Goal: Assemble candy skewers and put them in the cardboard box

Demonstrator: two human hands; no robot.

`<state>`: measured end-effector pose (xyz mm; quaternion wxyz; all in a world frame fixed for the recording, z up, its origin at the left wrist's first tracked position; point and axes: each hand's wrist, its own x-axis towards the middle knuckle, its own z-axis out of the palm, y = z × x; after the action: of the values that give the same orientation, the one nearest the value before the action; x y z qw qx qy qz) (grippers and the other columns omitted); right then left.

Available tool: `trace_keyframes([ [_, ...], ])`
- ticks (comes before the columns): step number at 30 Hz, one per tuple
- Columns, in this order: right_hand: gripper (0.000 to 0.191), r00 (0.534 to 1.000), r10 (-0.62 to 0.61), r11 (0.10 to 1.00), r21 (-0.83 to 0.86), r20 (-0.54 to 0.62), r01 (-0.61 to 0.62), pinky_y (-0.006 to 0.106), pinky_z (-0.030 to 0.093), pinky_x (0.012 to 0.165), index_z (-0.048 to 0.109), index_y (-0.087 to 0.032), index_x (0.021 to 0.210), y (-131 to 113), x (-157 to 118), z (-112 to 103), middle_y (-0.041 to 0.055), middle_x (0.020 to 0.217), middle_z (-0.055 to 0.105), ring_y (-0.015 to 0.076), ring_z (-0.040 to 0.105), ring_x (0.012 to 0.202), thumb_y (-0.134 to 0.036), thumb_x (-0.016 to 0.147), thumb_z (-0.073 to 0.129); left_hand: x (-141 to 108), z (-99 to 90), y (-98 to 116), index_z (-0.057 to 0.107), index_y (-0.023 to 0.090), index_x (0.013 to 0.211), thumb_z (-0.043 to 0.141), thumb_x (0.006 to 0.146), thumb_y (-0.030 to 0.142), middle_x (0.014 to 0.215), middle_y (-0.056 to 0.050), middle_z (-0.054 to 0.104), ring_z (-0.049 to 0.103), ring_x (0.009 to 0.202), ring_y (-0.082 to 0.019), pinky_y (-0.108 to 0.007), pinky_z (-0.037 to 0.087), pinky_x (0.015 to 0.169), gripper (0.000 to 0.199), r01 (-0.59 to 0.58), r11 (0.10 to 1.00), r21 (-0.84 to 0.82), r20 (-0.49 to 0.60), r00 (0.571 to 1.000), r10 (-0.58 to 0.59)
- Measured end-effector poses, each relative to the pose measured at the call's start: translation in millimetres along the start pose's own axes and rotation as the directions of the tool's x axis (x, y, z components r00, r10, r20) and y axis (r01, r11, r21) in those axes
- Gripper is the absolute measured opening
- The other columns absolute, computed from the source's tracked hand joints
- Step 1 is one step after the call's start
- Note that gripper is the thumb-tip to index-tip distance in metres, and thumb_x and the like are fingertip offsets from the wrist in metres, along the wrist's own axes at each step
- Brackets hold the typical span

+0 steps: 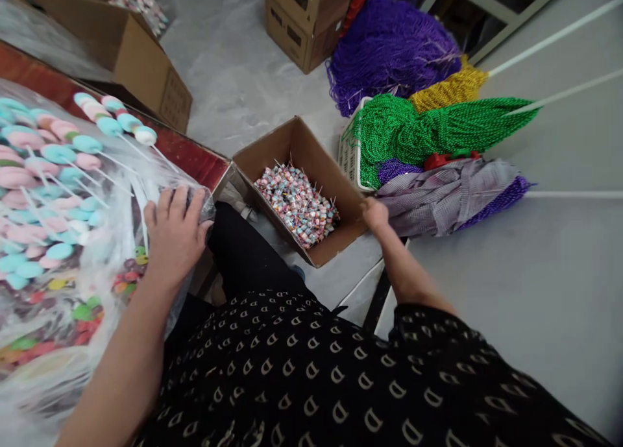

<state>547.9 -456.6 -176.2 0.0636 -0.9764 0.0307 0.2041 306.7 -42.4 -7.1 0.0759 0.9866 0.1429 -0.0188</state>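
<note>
The clear plastic bag (114,197) of candy pops (51,174) is held shut by the left hand (176,236). The right hand (374,213) is kept by the cardboard box (311,158), farther off, its grip not clear.

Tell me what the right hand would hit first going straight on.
Likely the white plastic crate just ahead of the right hand, though depth is unclear and the cardboard box's rim runs close alongside.
</note>
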Motion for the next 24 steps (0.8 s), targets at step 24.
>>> trace_keyframes([
  [24, 0.059, 0.970, 0.200, 0.358, 0.911, 0.138, -0.204, 0.033, 0.058, 0.086, 0.063, -0.027, 0.131, 59, -113, 82, 0.0076, 0.133, 0.072, 0.0202, 0.071, 0.104, -0.062, 0.086, 0.048, 4, -5.9, 5, 0.044, 0.012, 0.159, 0.040, 0.100, 0.051, 0.170, -0.021, 0.036, 0.025, 0.160, -0.039, -0.061, 0.014, 0.127, 0.071, 0.035, 0.997, -0.075, -0.023, 0.999, -0.037],
])
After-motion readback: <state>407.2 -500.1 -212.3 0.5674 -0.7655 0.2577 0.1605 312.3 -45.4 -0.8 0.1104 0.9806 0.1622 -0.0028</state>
